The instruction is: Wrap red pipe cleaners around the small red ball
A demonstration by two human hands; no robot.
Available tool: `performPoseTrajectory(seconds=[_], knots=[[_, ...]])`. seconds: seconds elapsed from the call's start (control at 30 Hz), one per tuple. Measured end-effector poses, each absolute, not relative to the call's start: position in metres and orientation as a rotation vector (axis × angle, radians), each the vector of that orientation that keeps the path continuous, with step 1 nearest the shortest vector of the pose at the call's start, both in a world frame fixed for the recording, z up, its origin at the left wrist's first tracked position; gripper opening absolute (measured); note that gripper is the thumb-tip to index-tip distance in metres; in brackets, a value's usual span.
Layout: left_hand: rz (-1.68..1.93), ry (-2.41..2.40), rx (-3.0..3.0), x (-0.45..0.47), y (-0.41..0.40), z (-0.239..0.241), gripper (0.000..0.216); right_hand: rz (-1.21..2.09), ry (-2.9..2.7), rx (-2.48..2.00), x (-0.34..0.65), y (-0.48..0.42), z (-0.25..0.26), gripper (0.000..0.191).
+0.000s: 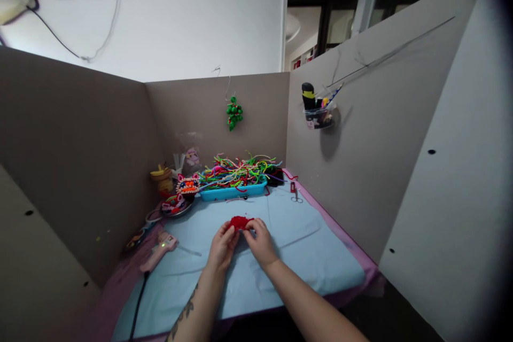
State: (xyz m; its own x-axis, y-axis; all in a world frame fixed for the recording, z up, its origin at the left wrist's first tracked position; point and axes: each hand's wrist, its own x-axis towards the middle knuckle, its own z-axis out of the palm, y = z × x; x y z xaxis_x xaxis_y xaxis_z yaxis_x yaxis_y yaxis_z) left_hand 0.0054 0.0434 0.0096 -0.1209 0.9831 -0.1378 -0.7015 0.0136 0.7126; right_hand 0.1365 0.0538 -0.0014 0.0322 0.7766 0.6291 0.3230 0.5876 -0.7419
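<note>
Between my two hands, above the middle of the blue-covered table (296, 246), is a small fuzzy red piece (239, 222), seemingly bent from pipe cleaner. My left hand (222, 243) pinches its left side between thumb and fingers. On its right side, my right hand (259, 240) grips it with closed fingertips. Its exact shape is partly hidden by the fingers. Beyond the hands sits a blue tray (234, 193) heaped with pipe cleaners (240, 171) in many colours.
A pink glue gun (159, 254) with a black cord lies at left. Behind it are a metal bowl (176, 212) and an orange and pink pipe-cleaner piece (187, 185). Small scissors (296, 199) lie back right. Grey partitions (216, 112) enclose the table; a cup of tools (318, 117) hangs right.
</note>
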Motion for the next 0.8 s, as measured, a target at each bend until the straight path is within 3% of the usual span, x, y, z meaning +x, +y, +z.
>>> performPoseTrajectory(seconds=[0.5, 0.8], knots=[[1.521, 0.797, 0.552, 0.0077, 0.0392, 0.0122, 0.037, 0.462, -1.614, -0.873, 0.1379, 0.0544, -0.0063, 0.024], [1.585, 0.814, 0.573, 0.0076, 0.0395, 0.0117, 0.042, 0.512, -1.556, -0.871, 0.1379, 0.053, -0.0025, 0.018]])
